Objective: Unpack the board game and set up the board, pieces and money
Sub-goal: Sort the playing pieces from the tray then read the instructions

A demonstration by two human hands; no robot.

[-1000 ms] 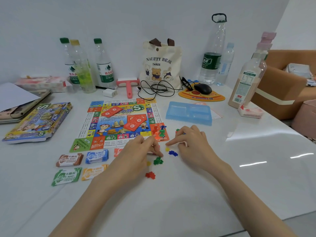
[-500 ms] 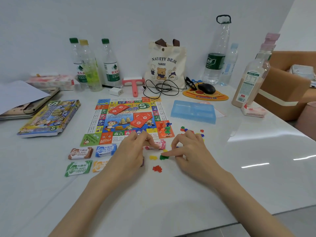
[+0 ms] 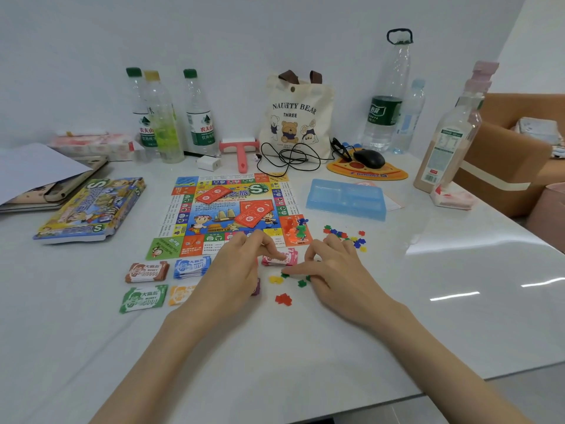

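- Head view: a glossy white surface [image 3: 397, 301] carries a colourful square game board [image 3: 189, 221], which lies flat near the middle.
- Two stacks of red cards [image 3: 253, 214] lie on the board's centre picture. Small upright plastic pawns [image 3: 296, 229] stand on its orange near-right corner.
- Banknote bundles lie just off the board's near edge. A brown banknote bundle [image 3: 146, 271] and a blue banknote bundle [image 3: 192, 266] sit side by side. A green banknote bundle [image 3: 143, 298] and an orange banknote bundle [image 3: 180, 293] sit in the row nearer the person, and the left forearm partly hides the orange one.
- A pink banknote bundle [image 3: 282, 258] lies just off the board's near-right corner, between the two hands.
- The left hand [image 3: 235, 270] has its fingers curled. Thumb and forefinger tips are drawn close together over the left end of the pink bundle, and I cannot tell whether they pinch anything.
- The right hand [image 3: 333, 270] stretches its forefinger flat toward the left, with the tip touching a small green plastic token [image 3: 285, 275] on the surface. Its other fingers are bent and hold nothing that shows.
- A small yellow plastic token [image 3: 276, 279] lies just beside that green one. Small red plastic tokens [image 3: 283, 299] lie a little nearer the person, apart from both hands.
- A loose scatter of mixed coloured tokens [image 3: 345, 237] lies right of the board's corner, beyond the right hand.
- A clear blue plastic tray [image 3: 347, 198] sits right of the board, and the illustrated game box [image 3: 91, 209] sits left of it. Neither touches the board.
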